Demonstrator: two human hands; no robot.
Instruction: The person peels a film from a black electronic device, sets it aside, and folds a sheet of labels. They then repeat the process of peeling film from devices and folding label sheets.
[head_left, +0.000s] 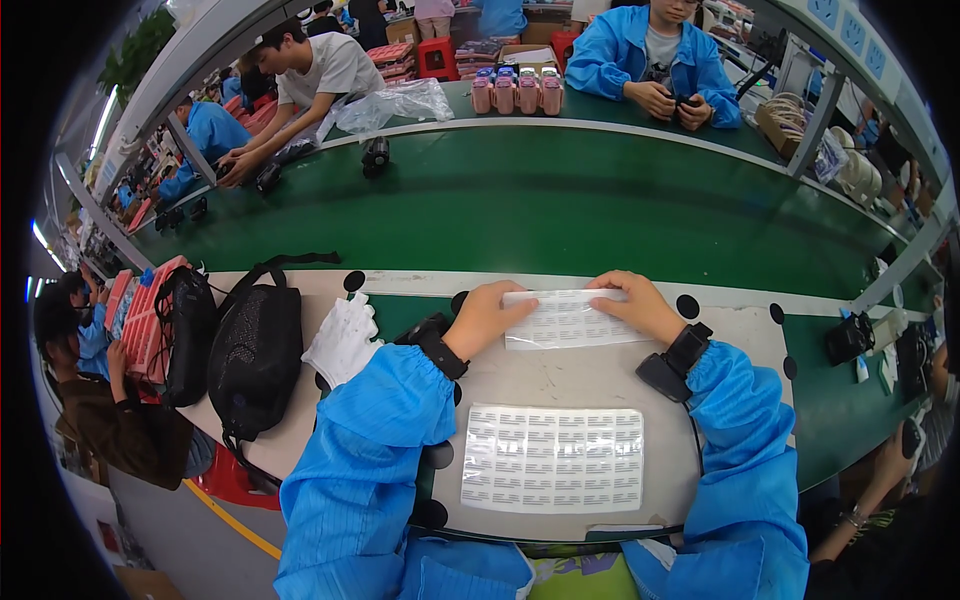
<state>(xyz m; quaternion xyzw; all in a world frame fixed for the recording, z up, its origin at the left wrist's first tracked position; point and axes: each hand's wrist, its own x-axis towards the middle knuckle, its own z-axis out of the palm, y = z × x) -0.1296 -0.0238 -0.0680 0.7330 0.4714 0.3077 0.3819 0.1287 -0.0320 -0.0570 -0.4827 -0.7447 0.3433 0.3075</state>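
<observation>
A narrow sheet of small white labels [565,320] lies at the far edge of my grey work board [530,385]. My left hand [487,317] grips its left end and my right hand [632,305] presses on its right end. Both forearms are in blue sleeves, each with a black device strapped at the wrist. A larger sheet of small white labels [553,459] lies flat on the board between my forearms, closer to me, touched by neither hand.
A white glove [343,338] and a black bag [252,352] lie left of my left arm. The green conveyor belt [560,210] runs beyond the board. Several pink bottles [517,92] stand across it, where other people in blue coats work. A black camera-like device [848,338] sits at the right.
</observation>
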